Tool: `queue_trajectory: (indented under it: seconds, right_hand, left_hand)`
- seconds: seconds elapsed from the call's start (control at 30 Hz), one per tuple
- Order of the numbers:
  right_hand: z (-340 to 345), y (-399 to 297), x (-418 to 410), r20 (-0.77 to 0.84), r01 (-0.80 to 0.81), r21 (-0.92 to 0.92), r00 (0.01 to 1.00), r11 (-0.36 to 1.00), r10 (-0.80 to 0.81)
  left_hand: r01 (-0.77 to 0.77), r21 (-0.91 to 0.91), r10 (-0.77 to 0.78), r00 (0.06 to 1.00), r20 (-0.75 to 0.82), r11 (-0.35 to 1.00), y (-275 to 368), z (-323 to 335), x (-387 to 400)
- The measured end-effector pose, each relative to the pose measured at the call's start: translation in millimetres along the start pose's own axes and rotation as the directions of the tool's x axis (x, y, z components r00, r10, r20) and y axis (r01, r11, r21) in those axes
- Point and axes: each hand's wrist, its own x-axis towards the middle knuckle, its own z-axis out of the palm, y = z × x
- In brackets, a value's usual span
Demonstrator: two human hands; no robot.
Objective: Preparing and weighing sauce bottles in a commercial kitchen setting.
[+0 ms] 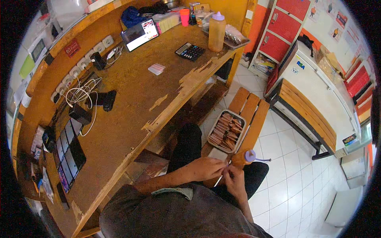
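Note:
Both of my hands meet above my lap, at the near end of a slatted wooden bench [258,119]. The fingertips of my left hand [209,169] and my right hand [235,181] pinch a small, thin whitish item [218,181], perhaps a plastic sachet; the fingers hide most of it. Just beyond them stands a squeeze bottle [241,157] of orange-brown sauce with a purple cap. A metal tray [210,135] on the bench holds many small filled sachets [227,131]. A pale flat stack [218,154] lies between the tray and my left hand.
To the left runs a worn wooden desk [128,119] with a calculator [190,51], a tablet [140,34], a second squeeze bottle [217,32], a small packet stack [156,69], cables [83,90] and a dark screen [70,154]. Another bench [309,113] stands right, by a white chest freezer [324,89].

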Motion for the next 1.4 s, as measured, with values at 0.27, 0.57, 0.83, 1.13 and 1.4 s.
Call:
queue_trajectory:
  seconds: [0.27, 0.57, 0.83, 1.13, 1.4]
  right_hand:
    - [18, 0, 12, -0.292, 0.191, -0.387, 0.903, 0.902, -0.316]
    - [-31, -3, 15, -0.338, 0.029, -0.025, 0.940, 0.999, -0.036]
    - [-13, -22, 16, -0.138, 0.036, -0.082, 0.989, 0.996, -0.047]
    - [-10, -33, 12, -0.158, 0.389, -0.281, 0.883, 0.878, -0.442]
    - [-28, -34, 15, -0.274, 0.171, -0.216, 0.935, 0.961, -0.227]
  left_hand:
    - [0.349, 0.095, -0.333, 0.931, -0.147, 0.932, -19, 20, 0]
    - [0.000, 0.167, 0.068, 0.913, -0.403, 0.986, -41, -19, 0]
    - [-0.070, -0.272, 0.040, 0.993, -0.112, 0.960, -31, 10, 17]
    - [-0.010, -0.391, -0.022, 0.997, -0.076, 0.921, -30, 10, 18]
    - [0.352, -0.773, -0.318, 0.926, 0.204, 0.528, -117, 26, -5]
